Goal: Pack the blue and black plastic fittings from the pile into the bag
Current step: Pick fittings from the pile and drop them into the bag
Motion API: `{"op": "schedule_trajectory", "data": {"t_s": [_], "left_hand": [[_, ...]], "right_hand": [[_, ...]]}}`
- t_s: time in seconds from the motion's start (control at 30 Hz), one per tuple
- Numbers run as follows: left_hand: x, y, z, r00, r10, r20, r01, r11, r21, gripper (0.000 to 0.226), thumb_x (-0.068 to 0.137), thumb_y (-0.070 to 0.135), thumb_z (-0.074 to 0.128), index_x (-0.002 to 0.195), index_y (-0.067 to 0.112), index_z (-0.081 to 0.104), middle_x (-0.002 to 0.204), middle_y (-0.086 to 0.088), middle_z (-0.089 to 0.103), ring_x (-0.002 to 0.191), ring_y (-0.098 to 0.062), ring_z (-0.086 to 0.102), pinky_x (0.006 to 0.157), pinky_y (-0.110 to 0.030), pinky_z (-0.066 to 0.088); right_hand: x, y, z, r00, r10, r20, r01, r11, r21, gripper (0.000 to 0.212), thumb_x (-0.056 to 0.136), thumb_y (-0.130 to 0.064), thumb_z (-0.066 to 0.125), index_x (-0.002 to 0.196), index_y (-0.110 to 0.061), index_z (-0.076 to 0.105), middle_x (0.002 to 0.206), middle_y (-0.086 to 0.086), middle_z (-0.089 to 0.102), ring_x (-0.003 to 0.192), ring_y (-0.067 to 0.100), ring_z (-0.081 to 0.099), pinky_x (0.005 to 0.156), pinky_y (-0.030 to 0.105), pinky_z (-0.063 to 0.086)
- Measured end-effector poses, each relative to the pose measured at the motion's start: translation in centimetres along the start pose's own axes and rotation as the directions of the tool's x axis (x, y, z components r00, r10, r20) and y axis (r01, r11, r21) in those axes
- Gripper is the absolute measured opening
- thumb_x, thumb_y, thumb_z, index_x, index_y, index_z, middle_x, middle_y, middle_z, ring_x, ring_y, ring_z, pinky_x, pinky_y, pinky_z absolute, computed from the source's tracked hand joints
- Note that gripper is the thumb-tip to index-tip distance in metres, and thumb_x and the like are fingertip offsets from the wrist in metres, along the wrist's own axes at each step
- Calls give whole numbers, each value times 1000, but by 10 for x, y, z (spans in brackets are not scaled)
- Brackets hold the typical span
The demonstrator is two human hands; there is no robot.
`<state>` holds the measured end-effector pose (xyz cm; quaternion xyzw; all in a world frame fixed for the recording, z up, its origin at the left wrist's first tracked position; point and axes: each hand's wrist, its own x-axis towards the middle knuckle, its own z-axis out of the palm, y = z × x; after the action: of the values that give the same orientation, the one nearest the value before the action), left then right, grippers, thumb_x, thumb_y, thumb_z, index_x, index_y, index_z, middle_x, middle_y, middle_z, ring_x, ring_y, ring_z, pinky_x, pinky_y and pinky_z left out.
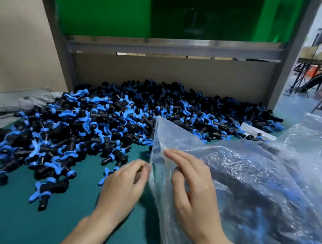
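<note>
Clear plastic bag, already part filled, lies right of the pile on the green worktop. Left hand pinches the bag's mouth edge; right hand lies half-curled on the film. Bare worktop nearest the camera.
</note>
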<state>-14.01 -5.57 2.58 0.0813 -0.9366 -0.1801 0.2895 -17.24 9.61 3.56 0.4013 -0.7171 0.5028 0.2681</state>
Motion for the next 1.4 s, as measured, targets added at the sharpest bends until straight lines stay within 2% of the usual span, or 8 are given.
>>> {"op": "schedule_trajectory", "data": {"t_s": [0.1, 0.17, 0.43, 0.7, 0.97, 1.13, 1.33, 1.4], "left_hand": [[-54, -60, -19, 947, -313, -77, 321, 937, 135, 16, 94, 49, 45, 84, 39, 37, 68, 15, 54, 64, -4, 53, 51, -31, 39], [-59, -66, -27, 942, -317, -115, 331, 934, 136, 20, 89, 51, 45, 81, 36, 34, 71, 16, 49, 67, -4, 50, 51, -30, 39], [-70, -83, -40, 853, -518, -65, 522, 840, 148, 13, 91, 22, 43, 102, 29, 43, 109, 6, 43, 103, -17, 38, 91, -35, 32], [-83, -89, -46, 853, -505, 131, 522, 821, -230, 50, 99, 7, 28, 125, 42, 50, 124, 11, 45, 111, -1, 43, 91, -28, 39], [-80, -83, -53, 823, -555, 123, 546, 709, -446, 55, 96, 3, 33, 99, 48, 65, 102, 29, 64, 98, -5, 62, 84, -32, 51], [-81, -89, -59, 830, -539, 142, 549, 745, -379, 72, 94, -5, 35, 93, 62, 62, 84, 12, 67, 44, -5, 41, 44, -14, 33], [-79, -89, -60, 877, -402, 264, 472, 824, -314, 71, 96, -3, 35, 100, 60, 65, 82, 0, 65, 48, -4, 47, 46, -10, 33], [-80, -88, -56, 892, -363, 271, 436, 848, -301, 63, 95, -3, 36, 98, 51, 68, 95, 13, 67, 63, -7, 56, 58, -13, 41]], "right_hand": [[-4, 13, 6, 995, 50, 89, -45, 997, -55, 50, 85, -4, 42, 121, -27, 66, 123, -20, 60, 112, 3, 53, 98, 29, 39], [-7, 21, 7, 983, 91, 160, -75, 992, -105, 62, 74, 3, 39, 117, -30, 68, 122, -19, 60, 110, 9, 55, 96, 32, 39], [-17, 42, 8, 921, 171, 350, -60, 950, -307, 84, 64, 14, 43, 119, -45, 66, 135, -12, 52, 110, 15, 51, 94, 43, 40], [-16, 35, 9, 871, 117, 477, 57, 941, -334, 80, 63, 20, 59, 99, -49, 72, 140, -14, 49, 121, 16, 47, 97, 40, 37], [-18, 37, 10, 855, 150, 496, 43, 934, -356, 48, 70, 11, 60, 74, -37, 65, 138, -20, 45, 128, 9, 37, 98, 27, 24], [-16, 41, 12, 907, 177, 381, -65, 955, -289, 43, 77, 13, 54, 71, -29, 51, 128, -15, 52, 119, 11, 43, 94, 33, 34], [-15, 45, 14, 939, 200, 279, -143, 967, -212, 42, 81, 11, 48, 69, -29, 44, 117, -14, 53, 113, 10, 45, 87, 29, 35], [-17, 47, 14, 939, 211, 272, -155, 965, -214, 42, 82, 11, 48, 69, -28, 44, 117, -14, 53, 111, 10, 45, 87, 28, 34]]}}
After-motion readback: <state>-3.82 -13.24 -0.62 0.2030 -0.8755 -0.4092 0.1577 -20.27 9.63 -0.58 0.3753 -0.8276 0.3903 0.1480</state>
